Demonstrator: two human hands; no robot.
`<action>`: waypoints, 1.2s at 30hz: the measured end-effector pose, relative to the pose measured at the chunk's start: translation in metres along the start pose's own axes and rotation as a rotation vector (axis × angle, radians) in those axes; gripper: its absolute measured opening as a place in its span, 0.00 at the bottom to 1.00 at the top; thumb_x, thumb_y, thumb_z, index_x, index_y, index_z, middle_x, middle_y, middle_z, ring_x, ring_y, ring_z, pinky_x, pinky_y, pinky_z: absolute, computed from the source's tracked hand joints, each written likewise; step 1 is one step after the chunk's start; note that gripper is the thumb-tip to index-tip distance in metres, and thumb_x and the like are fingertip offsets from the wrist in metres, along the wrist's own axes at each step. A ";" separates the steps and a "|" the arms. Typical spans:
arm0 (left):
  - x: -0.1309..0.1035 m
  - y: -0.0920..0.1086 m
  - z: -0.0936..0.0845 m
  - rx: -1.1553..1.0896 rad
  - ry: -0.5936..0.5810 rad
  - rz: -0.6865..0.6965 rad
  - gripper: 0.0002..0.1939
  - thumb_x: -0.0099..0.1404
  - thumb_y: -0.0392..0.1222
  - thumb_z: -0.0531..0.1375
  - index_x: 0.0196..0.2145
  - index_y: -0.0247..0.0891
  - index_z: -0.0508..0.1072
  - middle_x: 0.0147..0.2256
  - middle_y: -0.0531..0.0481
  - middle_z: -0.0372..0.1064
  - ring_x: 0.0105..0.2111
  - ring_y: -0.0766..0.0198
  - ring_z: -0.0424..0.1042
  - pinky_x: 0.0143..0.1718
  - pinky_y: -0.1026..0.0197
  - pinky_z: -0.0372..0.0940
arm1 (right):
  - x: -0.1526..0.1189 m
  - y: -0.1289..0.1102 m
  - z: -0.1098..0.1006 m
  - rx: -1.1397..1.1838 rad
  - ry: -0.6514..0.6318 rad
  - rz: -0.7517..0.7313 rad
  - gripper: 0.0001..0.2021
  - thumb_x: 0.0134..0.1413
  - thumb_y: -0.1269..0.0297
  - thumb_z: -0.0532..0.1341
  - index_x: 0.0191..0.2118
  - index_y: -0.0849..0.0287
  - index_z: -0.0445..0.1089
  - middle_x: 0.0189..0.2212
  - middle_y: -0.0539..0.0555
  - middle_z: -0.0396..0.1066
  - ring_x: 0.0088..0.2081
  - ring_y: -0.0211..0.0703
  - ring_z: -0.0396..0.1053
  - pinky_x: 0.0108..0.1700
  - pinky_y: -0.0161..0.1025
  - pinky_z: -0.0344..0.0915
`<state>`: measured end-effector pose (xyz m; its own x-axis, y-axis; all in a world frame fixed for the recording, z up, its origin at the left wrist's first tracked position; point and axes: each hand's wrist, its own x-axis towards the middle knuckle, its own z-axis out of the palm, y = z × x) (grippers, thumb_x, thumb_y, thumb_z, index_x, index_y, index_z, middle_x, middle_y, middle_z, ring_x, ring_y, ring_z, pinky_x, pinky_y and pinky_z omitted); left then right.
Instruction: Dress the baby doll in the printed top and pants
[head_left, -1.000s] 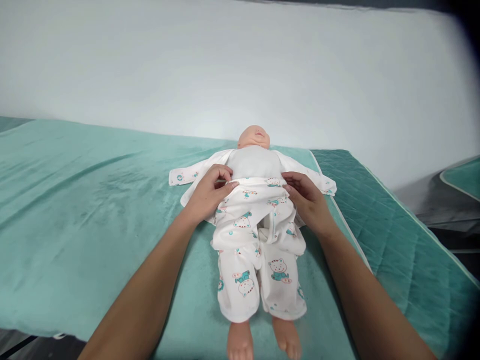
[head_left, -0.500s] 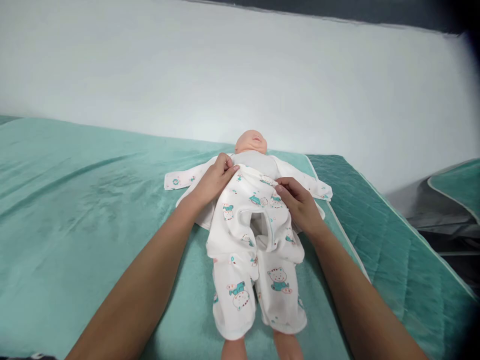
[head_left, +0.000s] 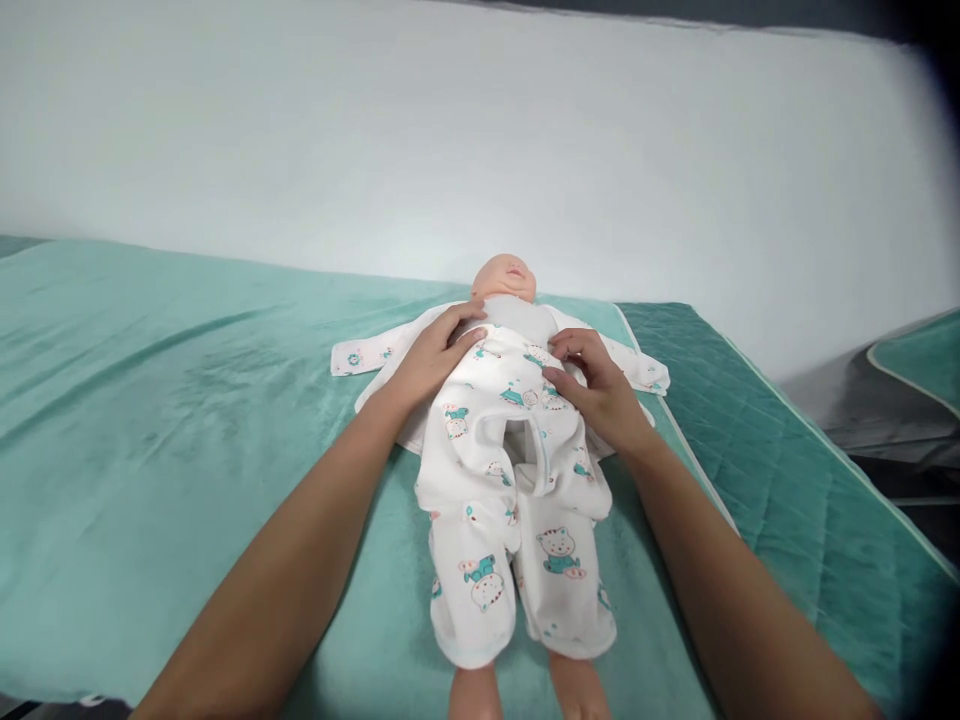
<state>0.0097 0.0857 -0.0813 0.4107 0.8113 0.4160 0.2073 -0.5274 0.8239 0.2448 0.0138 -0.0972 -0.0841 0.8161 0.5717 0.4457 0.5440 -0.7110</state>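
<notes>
A baby doll (head_left: 504,276) lies on its back, its head toward the wall and its feet toward me. It wears a white long-sleeved top (head_left: 375,350), with a plain pale patch on the chest. White baby pants (head_left: 495,475) printed with cartoon animals cover its belly and legs, and have an opening at the crotch. My left hand (head_left: 439,355) rests at the left of the waistband, thumb parted from the fingers. On the right side of the waist, my right hand (head_left: 596,385) touches the fabric with bent fingers, apart from the thumb.
A light green plush cover (head_left: 187,450) lies beneath the doll. To the right runs a darker green quilted pad (head_left: 757,450). A white wall (head_left: 375,150) rises behind, and another green covered surface (head_left: 919,370) stands at the far right.
Both hands have loosened from their pinch on the pants' waistband, thumbs parting from fingers. The right fingers have shifted slightly up. The doll lies as before.
</notes>
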 end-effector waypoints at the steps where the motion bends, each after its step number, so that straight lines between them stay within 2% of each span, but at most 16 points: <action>1: 0.000 0.000 0.000 -0.043 0.011 -0.006 0.14 0.68 0.49 0.57 0.48 0.43 0.69 0.61 0.47 0.63 0.62 0.56 0.61 0.62 0.55 0.53 | 0.003 0.000 -0.001 0.007 -0.031 -0.007 0.07 0.58 0.58 0.63 0.40 0.50 0.65 0.48 0.54 0.63 0.53 0.48 0.62 0.56 0.47 0.60; 5: 0.000 0.002 -0.001 -0.088 -0.005 -0.017 0.10 0.65 0.48 0.60 0.36 0.41 0.67 0.61 0.45 0.63 0.62 0.53 0.61 0.59 0.54 0.56 | 0.015 0.000 -0.003 -0.013 -0.116 -0.039 0.08 0.58 0.59 0.64 0.34 0.52 0.63 0.47 0.54 0.62 0.55 0.48 0.60 0.56 0.47 0.58; 8: 0.000 0.005 -0.004 -0.017 -0.037 -0.033 0.11 0.66 0.49 0.58 0.32 0.40 0.64 0.60 0.44 0.64 0.62 0.52 0.61 0.56 0.55 0.57 | 0.022 0.000 -0.002 -0.008 -0.146 -0.033 0.08 0.59 0.60 0.62 0.33 0.53 0.62 0.50 0.54 0.62 0.58 0.49 0.57 0.56 0.47 0.56; 10: 0.001 0.007 -0.004 0.031 -0.040 -0.049 0.12 0.67 0.49 0.56 0.31 0.40 0.63 0.56 0.45 0.68 0.60 0.53 0.62 0.55 0.56 0.57 | 0.027 0.000 -0.001 0.039 -0.173 -0.004 0.08 0.61 0.60 0.60 0.32 0.54 0.62 0.49 0.54 0.63 0.55 0.47 0.60 0.52 0.44 0.58; 12: 0.003 0.007 -0.004 0.051 -0.012 -0.077 0.12 0.68 0.49 0.55 0.30 0.40 0.62 0.49 0.48 0.71 0.55 0.56 0.66 0.51 0.58 0.59 | 0.033 0.002 0.001 0.093 -0.182 0.049 0.08 0.62 0.60 0.59 0.33 0.54 0.62 0.45 0.52 0.65 0.48 0.45 0.62 0.46 0.41 0.58; 14: 0.008 0.006 -0.003 0.060 0.039 -0.122 0.13 0.69 0.49 0.54 0.30 0.40 0.61 0.40 0.51 0.72 0.44 0.60 0.69 0.43 0.61 0.60 | 0.040 0.004 0.002 0.110 -0.169 0.121 0.08 0.61 0.59 0.59 0.34 0.54 0.62 0.40 0.50 0.65 0.41 0.41 0.62 0.43 0.39 0.57; 16: 0.016 0.002 -0.002 0.088 0.084 -0.166 0.13 0.69 0.48 0.55 0.29 0.40 0.61 0.31 0.54 0.67 0.34 0.64 0.66 0.35 0.62 0.57 | 0.048 0.008 0.003 0.073 -0.153 0.195 0.09 0.61 0.57 0.60 0.34 0.54 0.62 0.33 0.47 0.63 0.35 0.39 0.59 0.39 0.38 0.55; 19: 0.031 -0.003 -0.002 0.179 0.127 -0.209 0.12 0.67 0.45 0.56 0.27 0.39 0.60 0.26 0.56 0.60 0.28 0.66 0.59 0.31 0.62 0.53 | 0.062 0.014 0.002 0.000 -0.147 0.268 0.11 0.59 0.55 0.61 0.32 0.55 0.63 0.27 0.45 0.58 0.30 0.37 0.54 0.34 0.37 0.52; 24: 0.044 -0.011 -0.002 0.286 0.207 -0.302 0.12 0.66 0.39 0.57 0.26 0.40 0.58 0.26 0.55 0.59 0.28 0.66 0.59 0.31 0.61 0.52 | 0.079 0.022 0.005 0.043 -0.177 0.317 0.13 0.58 0.54 0.62 0.30 0.55 0.62 0.24 0.45 0.55 0.27 0.36 0.52 0.30 0.37 0.49; 27: 0.041 -0.012 0.000 0.301 0.261 -0.305 0.12 0.66 0.38 0.56 0.26 0.40 0.57 0.25 0.55 0.59 0.28 0.65 0.59 0.32 0.60 0.53 | 0.078 0.024 0.011 0.076 -0.095 0.323 0.12 0.58 0.54 0.62 0.31 0.55 0.62 0.23 0.45 0.54 0.26 0.36 0.52 0.30 0.37 0.50; 29: 0.037 -0.013 0.002 0.313 0.269 -0.252 0.12 0.66 0.37 0.56 0.27 0.41 0.57 0.27 0.54 0.62 0.29 0.64 0.61 0.33 0.59 0.55 | 0.073 0.023 0.015 0.064 -0.011 0.310 0.11 0.57 0.55 0.63 0.31 0.54 0.62 0.23 0.44 0.55 0.26 0.36 0.53 0.31 0.37 0.51; 32: 0.032 -0.015 0.002 0.375 0.239 -0.103 0.09 0.66 0.38 0.56 0.29 0.40 0.59 0.37 0.48 0.69 0.38 0.60 0.66 0.41 0.57 0.60 | 0.066 0.022 0.017 0.004 0.069 0.277 0.10 0.56 0.56 0.64 0.32 0.54 0.64 0.23 0.45 0.58 0.27 0.37 0.55 0.32 0.38 0.54; 35: 0.028 -0.018 -0.002 0.427 0.173 -0.021 0.03 0.67 0.41 0.55 0.35 0.40 0.66 0.45 0.45 0.70 0.47 0.56 0.65 0.50 0.53 0.60 | 0.061 0.024 0.010 -0.095 0.065 0.174 0.10 0.56 0.56 0.64 0.29 0.55 0.67 0.30 0.49 0.64 0.33 0.40 0.62 0.38 0.40 0.59; 36: 0.028 -0.018 -0.003 0.411 0.144 -0.024 0.04 0.68 0.42 0.55 0.38 0.40 0.67 0.47 0.45 0.70 0.49 0.55 0.65 0.51 0.52 0.60 | 0.060 0.025 0.006 -0.106 0.046 0.142 0.11 0.57 0.57 0.63 0.27 0.55 0.68 0.34 0.50 0.66 0.37 0.41 0.64 0.41 0.41 0.60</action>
<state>0.0144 0.1184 -0.0836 0.2793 0.8361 0.4721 0.5637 -0.5408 0.6243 0.2453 0.0779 -0.0836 0.0259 0.8723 0.4883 0.5419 0.3982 -0.7401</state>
